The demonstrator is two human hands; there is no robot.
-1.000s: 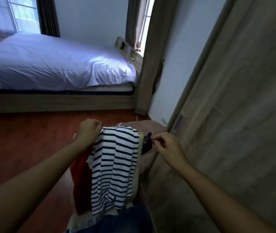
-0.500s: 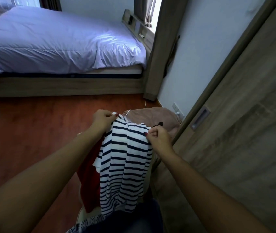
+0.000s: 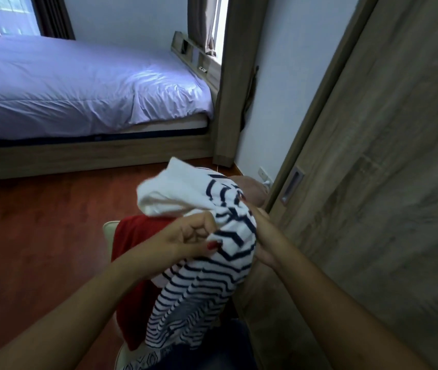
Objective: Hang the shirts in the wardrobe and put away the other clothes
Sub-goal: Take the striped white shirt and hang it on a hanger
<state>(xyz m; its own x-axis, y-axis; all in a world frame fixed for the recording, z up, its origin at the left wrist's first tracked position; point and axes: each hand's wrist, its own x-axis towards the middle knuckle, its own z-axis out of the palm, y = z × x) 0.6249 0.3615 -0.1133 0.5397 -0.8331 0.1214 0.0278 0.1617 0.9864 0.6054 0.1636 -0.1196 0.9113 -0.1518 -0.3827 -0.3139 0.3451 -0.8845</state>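
1. The striped shirt (image 3: 212,276), draped flat half a second ago, is now lifted and bunched between the hands, with its white part flipped up above them.
2. The left hand (image 3: 193,236) has come closer to the right, and its fingers curl and pinch the striped cloth.
3. The right hand (image 3: 263,236) grips the shirt's right side, its fingers partly buried in the fabric.
4. A red garment (image 3: 132,236) lies beneath the shirt.
5. The wardrobe door (image 3: 372,182) stands just beside the right hand. Open floor (image 3: 39,236) spreads left toward the bed (image 3: 79,89).

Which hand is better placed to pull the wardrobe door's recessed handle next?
Probably right. The right hand grips the striped shirt on the side next to the wardrobe door, just below its recessed handle. The left hand, also gripping the shirt, sits farther away.
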